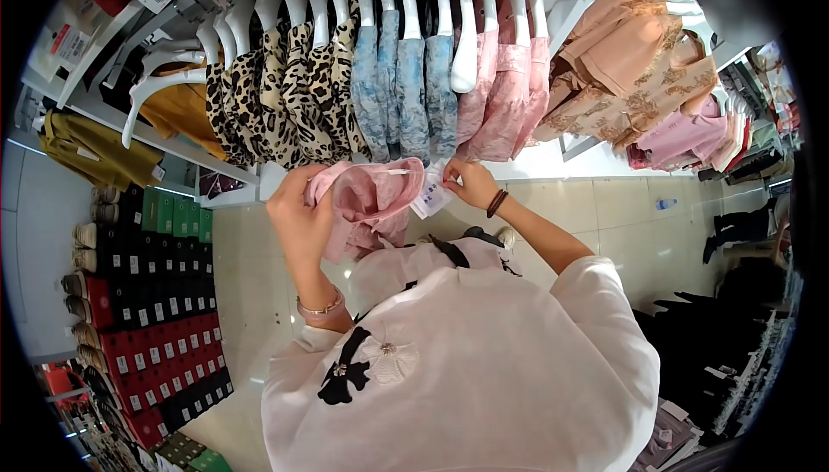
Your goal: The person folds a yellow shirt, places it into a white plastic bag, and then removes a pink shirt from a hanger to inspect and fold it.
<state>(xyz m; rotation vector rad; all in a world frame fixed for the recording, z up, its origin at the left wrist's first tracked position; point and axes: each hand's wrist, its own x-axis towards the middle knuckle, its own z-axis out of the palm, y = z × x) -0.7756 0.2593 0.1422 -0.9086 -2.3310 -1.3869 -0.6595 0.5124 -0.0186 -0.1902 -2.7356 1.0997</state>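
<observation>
A pink patterned garment is bunched up in front of my body, with its round opening facing up. My left hand grips its left edge, fingers wrapped round the fabric. At the garment's right side hangs a white paper tag. The thumb and fingers of my right hand are pinched together at the tag's upper right edge. Just beyond, pink garments hang on the rack, one white hanger among them showing bare.
Blue garments and leopard-print garments hang further left, peach garments to the right. Stacked shoe boxes stand at the left. A person's dark-clothed legs show at the far right.
</observation>
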